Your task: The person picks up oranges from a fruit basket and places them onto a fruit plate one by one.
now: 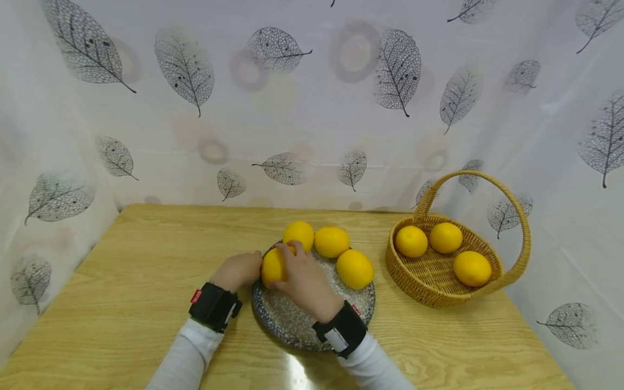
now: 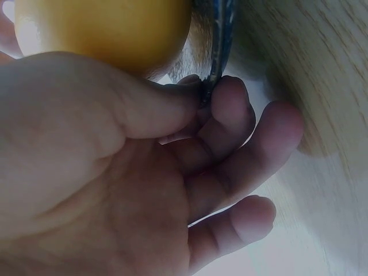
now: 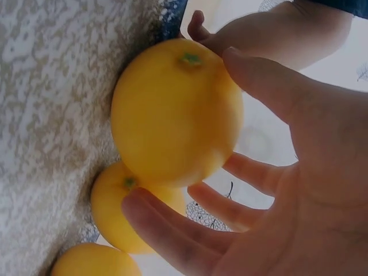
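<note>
My left hand (image 1: 238, 271) is at the left rim of a round speckled plate (image 1: 294, 320). In the left wrist view the thumb and curled fingers pinch the plate's dark blue rim (image 2: 221, 40). On the plate's left side lies a yellow orange (image 3: 175, 115) with a green stem mark. My right hand (image 1: 310, 281) holds this orange, thumb on one side and fingers round the other. Behind and to the right on the plate sit three more oranges: one at the back left (image 1: 299, 234), another orange (image 1: 332, 242) beside it, and a right-hand orange (image 1: 355, 269).
To the right of the plate stands a wicker basket (image 1: 400, 271) with a tall arched handle (image 1: 524, 233). Three oranges lie in it, one of them an orange (image 1: 472, 268) near the front. The wooden table (image 1: 161, 260) meets a leaf-patterned curtain (image 1: 312, 119) at the back.
</note>
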The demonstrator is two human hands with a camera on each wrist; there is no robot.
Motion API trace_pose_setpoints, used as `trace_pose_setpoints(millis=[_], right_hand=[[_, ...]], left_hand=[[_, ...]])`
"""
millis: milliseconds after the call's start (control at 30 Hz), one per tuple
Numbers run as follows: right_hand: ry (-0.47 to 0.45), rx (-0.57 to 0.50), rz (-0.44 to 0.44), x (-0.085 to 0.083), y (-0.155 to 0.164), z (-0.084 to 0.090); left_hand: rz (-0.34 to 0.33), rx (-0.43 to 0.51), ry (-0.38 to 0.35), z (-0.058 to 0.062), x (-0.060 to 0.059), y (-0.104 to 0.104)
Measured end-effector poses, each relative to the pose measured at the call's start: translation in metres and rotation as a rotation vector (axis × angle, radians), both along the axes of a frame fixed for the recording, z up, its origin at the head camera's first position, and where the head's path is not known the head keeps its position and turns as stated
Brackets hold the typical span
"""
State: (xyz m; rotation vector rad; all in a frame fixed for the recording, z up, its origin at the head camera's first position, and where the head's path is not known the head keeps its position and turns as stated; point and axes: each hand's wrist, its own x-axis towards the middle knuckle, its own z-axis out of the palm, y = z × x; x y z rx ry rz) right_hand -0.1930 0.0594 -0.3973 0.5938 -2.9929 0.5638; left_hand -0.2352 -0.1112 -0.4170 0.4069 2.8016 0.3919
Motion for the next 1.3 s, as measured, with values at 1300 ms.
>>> trace_pose_setpoints(millis=[1300], right_hand=[[0.115, -0.237, -0.45, -0.047, 0.14, 0.043]], left_hand=[[0.012, -0.017, -0.028, -0.006, -0.003, 0.003]])
